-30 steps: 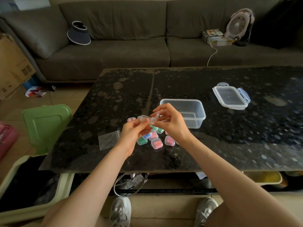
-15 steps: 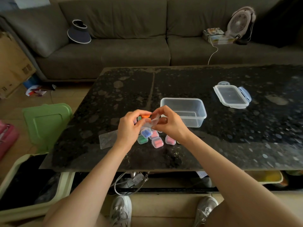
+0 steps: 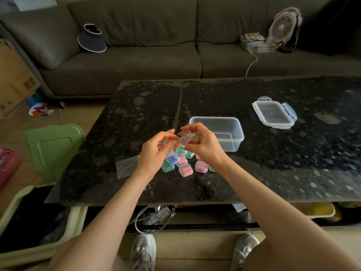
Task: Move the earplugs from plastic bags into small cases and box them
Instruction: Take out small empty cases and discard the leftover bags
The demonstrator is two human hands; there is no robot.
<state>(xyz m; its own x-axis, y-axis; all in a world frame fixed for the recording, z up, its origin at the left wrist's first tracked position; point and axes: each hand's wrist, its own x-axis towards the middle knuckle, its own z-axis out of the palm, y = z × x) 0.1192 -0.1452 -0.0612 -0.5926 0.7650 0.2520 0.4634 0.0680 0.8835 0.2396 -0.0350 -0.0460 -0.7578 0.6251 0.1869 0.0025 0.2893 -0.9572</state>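
Head camera is looking down at two hands that are meeting just above the table. The left hand (image 3: 154, 151) is curling its fingers and thumb round one end of a little clear case (image 3: 184, 138). The right hand (image 3: 203, 145) is pinching the other end of that case with its fingertips, and its other fingers are bending loosely. An orange earplug (image 3: 172, 140) is showing at the left fingertips, right at the case, but I cannot tell if it is all the way inside. Just under the hands, a pile of small cases (image 3: 181, 163) is lying on the table (image 3: 293, 163). One blue case (image 3: 172, 159) is sitting on top of the pile, a green case (image 3: 168, 167) is lying beside it, and a pink case (image 3: 186, 170) is lying at the near edge. A flat plastic bag (image 3: 126, 166) is lying just left of the left wrist. A clear box (image 3: 220, 133) is standing open right behind the right hand, with no case showing in it. Its lid (image 3: 273, 114) is lying well apart, further right on the table. Beyond the table, a sofa (image 3: 136, 61) is holding a dark hat (image 3: 91, 40) and a small fan (image 3: 283, 26). A green bin lid (image 3: 52, 149) is lying on the floor to the left.
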